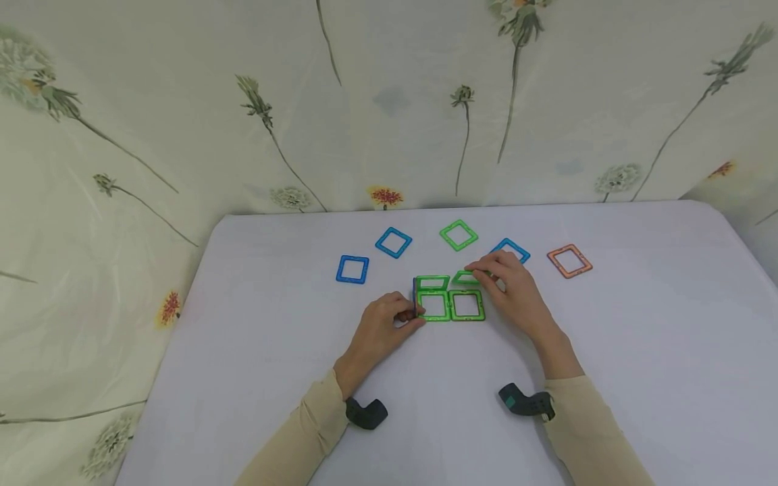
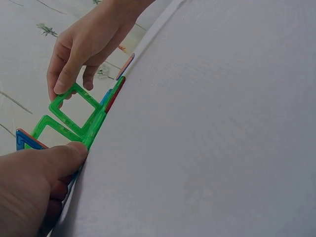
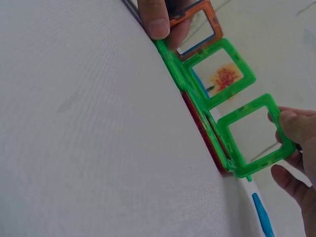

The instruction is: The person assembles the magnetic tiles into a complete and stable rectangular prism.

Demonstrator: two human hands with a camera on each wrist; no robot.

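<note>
Two square green magnetic tile frames lie flat side by side, a left flat tile and a right flat tile with a red layer beneath. A green tile stands up along the far edge of the left one. At the left end stands a blue-and-orange tile, seen edge-on from the head. My left hand pinches the assembly at this corner, thumb in front; some fingers are hidden. Between thumb and fingers, my right hand holds another green tile, tilted, its lower edge at the right flat tile.
Loose square tiles lie beyond the assembly: a blue tile, another blue tile, a green tile, a partly covered blue tile and an orange tile. A flowered cloth hangs behind the white table.
</note>
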